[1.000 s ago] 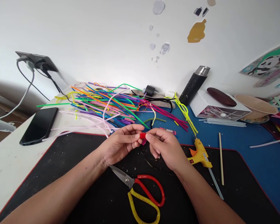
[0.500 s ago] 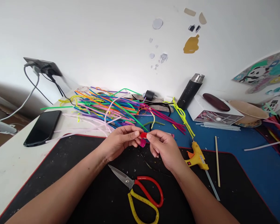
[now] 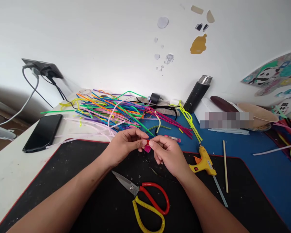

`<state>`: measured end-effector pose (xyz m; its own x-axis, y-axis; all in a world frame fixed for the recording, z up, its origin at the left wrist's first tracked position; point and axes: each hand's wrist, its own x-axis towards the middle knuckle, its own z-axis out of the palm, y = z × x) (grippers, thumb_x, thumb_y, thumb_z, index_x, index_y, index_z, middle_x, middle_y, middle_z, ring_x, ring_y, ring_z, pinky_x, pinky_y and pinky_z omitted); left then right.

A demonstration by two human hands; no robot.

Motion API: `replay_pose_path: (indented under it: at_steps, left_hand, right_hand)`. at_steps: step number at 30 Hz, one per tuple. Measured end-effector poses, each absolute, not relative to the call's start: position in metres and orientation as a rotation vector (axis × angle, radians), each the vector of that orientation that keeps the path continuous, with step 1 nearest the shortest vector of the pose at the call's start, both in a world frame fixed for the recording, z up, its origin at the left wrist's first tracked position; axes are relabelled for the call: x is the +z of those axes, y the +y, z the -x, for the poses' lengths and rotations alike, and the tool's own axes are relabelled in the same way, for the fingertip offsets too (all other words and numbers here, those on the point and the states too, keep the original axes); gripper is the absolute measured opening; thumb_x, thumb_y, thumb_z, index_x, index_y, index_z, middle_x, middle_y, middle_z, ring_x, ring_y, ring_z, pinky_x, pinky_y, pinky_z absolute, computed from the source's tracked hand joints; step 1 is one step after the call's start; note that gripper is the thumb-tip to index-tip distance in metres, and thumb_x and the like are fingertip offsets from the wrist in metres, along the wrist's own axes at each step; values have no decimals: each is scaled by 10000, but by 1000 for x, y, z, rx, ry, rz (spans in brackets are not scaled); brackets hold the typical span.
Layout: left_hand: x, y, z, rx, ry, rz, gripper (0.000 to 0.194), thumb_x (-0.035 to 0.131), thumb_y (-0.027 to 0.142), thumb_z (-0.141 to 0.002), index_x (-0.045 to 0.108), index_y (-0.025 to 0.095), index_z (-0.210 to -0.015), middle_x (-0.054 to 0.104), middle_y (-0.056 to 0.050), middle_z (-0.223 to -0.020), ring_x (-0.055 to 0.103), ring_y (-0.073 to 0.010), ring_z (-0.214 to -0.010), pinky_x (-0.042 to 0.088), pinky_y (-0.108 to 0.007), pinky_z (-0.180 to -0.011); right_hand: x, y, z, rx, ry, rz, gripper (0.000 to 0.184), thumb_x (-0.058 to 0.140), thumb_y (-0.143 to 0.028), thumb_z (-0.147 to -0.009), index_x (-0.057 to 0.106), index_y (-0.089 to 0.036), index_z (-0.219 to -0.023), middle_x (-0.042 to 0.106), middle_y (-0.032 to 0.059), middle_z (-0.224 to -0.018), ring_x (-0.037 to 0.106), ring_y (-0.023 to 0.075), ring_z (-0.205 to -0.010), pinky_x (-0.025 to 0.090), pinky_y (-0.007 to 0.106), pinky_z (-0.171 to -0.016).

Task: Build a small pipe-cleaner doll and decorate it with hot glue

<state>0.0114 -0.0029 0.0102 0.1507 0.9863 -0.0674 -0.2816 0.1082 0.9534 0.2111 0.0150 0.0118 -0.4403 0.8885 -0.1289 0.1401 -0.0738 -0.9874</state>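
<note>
Between the fingertips of my left hand [image 3: 124, 144] and my right hand [image 3: 169, 153] is a small red and magenta pipe cleaner piece [image 3: 147, 148]. Both hands pinch it, thumb against fingers, above the far part of the black mat. Its magenta part hangs below the red part; the fingers cover much of it. Thin dark strands run down onto the mat beneath. Closer to me lie scissors [image 3: 135, 191] with one red and one yellow handle, their blades together and pointing left.
Many coloured pipe cleaners [image 3: 106, 108] are heaped behind my hands. A yellow glue gun [image 3: 205, 161] and a thin wooden stick [image 3: 225, 166] lie on the right. At left is a black phone [image 3: 42, 133]. A dark flask [image 3: 197, 94] leans near the wall.
My fingertips have come closer together around the red part, and less of the piece shows. The view has shifted slightly; the scissors and glue gun stay where they were.
</note>
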Motion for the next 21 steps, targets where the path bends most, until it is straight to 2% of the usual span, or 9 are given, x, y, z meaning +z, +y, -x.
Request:
replay_pose_path:
  at_steps: [3, 8, 21]
  left_hand:
    - [9, -3, -11, 1168, 951, -969, 319, 979, 343, -729, 830, 157, -941, 743, -17, -770, 646, -121, -661, 533, -241, -629]
    - [10, -3, -10, 1217, 982, -921, 307, 987, 348, -704, 825, 153, -876, 737, -19, -768, 631, -118, -630, 520, -249, -618]
    - [10, -5, -14, 1152, 1016, -923, 306, 988, 353, -699, 821, 145, -849, 738, -21, -737, 643, -121, -632, 517, -240, -636]
  right_hand:
    - [13, 16, -212, 1615, -1576, 1111, 355, 673, -546, -956, 702, -196, -905, 527, -78, -494, 472, 106, -425, 364, 229, -453]
    - [13, 18, -214, 1614, -1506, 1112, 391, 683, -585, -947, 713, -195, -929, 547, -69, -518, 486, 107, -430, 372, 222, -438]
    - [14, 19, -214, 1611, -1515, 1126, 323, 722, -522, -924, 698, -200, -937, 570, -75, -523, 485, 102, -418, 373, 214, -430]
